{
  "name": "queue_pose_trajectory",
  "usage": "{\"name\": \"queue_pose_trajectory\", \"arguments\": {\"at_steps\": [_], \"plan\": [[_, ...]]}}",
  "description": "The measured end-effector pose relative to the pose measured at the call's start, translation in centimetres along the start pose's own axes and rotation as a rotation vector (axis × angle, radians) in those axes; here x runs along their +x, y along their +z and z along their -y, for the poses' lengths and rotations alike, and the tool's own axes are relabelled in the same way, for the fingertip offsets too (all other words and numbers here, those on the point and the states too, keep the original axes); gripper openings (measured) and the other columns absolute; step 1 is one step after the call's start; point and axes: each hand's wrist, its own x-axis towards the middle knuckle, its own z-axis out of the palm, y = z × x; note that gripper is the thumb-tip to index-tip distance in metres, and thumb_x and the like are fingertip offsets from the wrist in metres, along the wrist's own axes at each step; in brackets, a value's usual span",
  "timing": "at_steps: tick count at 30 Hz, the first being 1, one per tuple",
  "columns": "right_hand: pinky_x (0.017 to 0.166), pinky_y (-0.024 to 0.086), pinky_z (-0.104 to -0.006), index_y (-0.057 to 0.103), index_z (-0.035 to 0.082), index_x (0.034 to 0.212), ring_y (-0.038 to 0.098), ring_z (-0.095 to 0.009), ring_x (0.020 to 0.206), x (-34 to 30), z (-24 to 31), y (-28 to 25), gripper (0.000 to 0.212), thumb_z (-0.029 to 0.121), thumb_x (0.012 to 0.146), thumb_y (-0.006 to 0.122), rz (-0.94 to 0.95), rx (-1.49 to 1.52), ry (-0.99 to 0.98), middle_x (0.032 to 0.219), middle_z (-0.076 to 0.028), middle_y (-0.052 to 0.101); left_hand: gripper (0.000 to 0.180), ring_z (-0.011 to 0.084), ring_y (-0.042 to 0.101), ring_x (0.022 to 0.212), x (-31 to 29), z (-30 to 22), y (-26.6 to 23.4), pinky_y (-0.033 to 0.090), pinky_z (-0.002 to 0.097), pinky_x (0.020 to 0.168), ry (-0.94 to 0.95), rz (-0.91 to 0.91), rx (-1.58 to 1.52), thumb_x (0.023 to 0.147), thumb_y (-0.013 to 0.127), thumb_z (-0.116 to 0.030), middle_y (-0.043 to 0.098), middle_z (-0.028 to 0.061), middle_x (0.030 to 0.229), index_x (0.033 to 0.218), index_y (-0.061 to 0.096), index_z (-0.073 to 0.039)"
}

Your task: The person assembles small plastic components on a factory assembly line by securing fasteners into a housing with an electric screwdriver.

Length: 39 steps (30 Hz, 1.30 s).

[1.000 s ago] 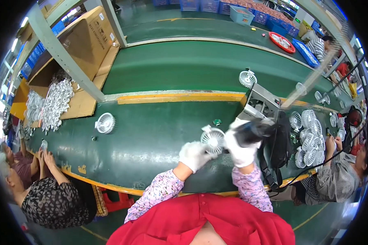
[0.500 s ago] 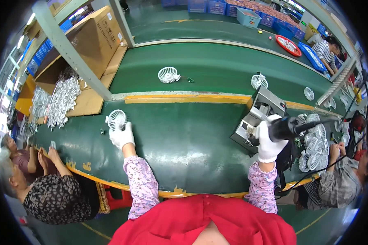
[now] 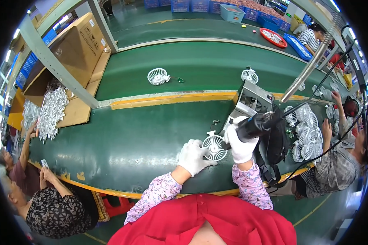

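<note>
My left hand [image 3: 194,158], in a white glove, holds the rim of a round white fan housing [image 3: 215,148] on the green table. Its thumb and fingers are around the housing's left side. My gloved right hand [image 3: 241,143] is wrapped round a black electric screwdriver [image 3: 251,128] with a cable. The screwdriver's tip end is beside the housing's right edge; I cannot tell whether it touches. A small circuit board [image 3: 215,122] lies just beyond the housing. Behind my right hand stands a grey metal box [image 3: 255,97] with an open front.
White fan housings [image 3: 308,134] are piled at right, near a co-worker's hand [image 3: 326,130]. A black bag-like object [image 3: 274,149] lies beside the screwdriver. Another housing [image 3: 158,76] sits on the green belt beyond the ledge [image 3: 171,99]. A cardboard box [image 3: 75,53] of white parts stands at left.
My left hand has moved right, bringing the fan housing from the left to beside my right hand. My right hand and the screwdriver have come left and slightly nearer.
</note>
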Motion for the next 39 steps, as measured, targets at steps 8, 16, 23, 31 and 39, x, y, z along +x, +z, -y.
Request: {"name": "queue_pose_trajectory", "arguments": {"at_steps": [8,16,23,31,39], "plan": [[0.062,0.050,-0.0258,0.051,0.001,0.095,0.057,-0.011,0.073,-0.2,-0.3,1.5,0.031,-0.009,0.070,0.065,0.070,-0.103,0.123,0.084,-0.005,0.055,0.035,0.0266,0.050,0.079,0.1,0.6,-0.4,0.043,0.0373,0.070,0.034,-0.061,0.003,0.053,0.076,-0.042,0.054,0.0084,0.079,0.068,0.067,-0.011],[0.066,0.049,-0.0247,0.051,0.003,0.091,0.054,-0.010,0.074,-1.7,-1.8,0.4,0.032,-0.011,0.067,0.067,0.058,-0.022,0.054,0.084,-0.004,0.052,0.034,0.0274,0.051,0.077,-0.3,0.1,-0.4,0.042,0.0384,0.068,0.002,0.035,-0.045,0.057,0.074,-0.041,0.052,0.0097,0.072,0.069,0.068,-0.010],[0.071,0.049,-0.0276,0.048,0.004,0.101,0.056,-0.012,0.078,-1.2,-1.2,-0.4,0.040,-0.011,0.067,0.065,0.108,0.003,0.076,0.089,-0.006,0.053,0.028,0.0263,0.050,0.078,-0.7,0.1,-0.6,0.041,0.0374,0.069,-0.013,0.049,-0.088,0.060,0.072,-0.039,0.051,0.0085,0.073,0.072,0.069,-0.014],[0.055,0.044,-0.0210,0.053,0.003,0.096,0.054,-0.007,0.062,3.1,2.4,-1.6,0.029,-0.010,0.072,0.063,-0.134,-0.003,-0.100,0.079,-0.002,0.055,0.025,0.0251,0.051,0.073,-0.5,0.6,0.2,0.042,0.0372,0.065,-0.026,0.104,-0.034,0.062,0.071,-0.040,0.052,0.0074,0.069,0.074,0.069,-0.018],[0.070,0.045,-0.0243,0.053,0.003,0.096,0.054,-0.009,0.077,1.4,2.3,0.2,0.033,-0.008,0.068,0.067,-0.039,-0.024,-0.036,0.089,-0.003,0.055,0.029,0.0250,0.051,0.069,-0.2,0.5,0.0,0.042,0.0366,0.062,0.019,0.050,0.005,0.060,0.072,-0.043,0.051,0.0066,0.066,0.074,0.069,-0.018]]}}
